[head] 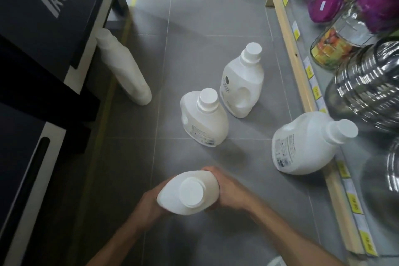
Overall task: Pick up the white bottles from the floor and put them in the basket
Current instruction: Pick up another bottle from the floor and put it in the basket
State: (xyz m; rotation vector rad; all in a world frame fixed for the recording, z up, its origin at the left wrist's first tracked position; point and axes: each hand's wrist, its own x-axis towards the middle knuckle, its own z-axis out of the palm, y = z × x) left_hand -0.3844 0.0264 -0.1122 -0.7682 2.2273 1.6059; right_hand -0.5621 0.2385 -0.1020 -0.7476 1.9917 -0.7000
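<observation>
Low in the centre, the left hand (146,203) and the right hand (228,192) clasp a white plastic bottle with round cap (187,192), fingers curled on its sides. Farther, on the grey tiled floor (129,168), stand the front middle bottle (204,119), the back middle bottle (243,84), the right bottle (306,144) beside a wooden shelf edge (290,49), and the left bottle (124,69) beside a black cabinet (43,28).

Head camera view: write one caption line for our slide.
Left hand and right hand grip one white bottle; four more bottles wait on the grey floor beside a shelf.

Dim even light, motion blur, curved wide-angle edges, shelf glare
</observation>
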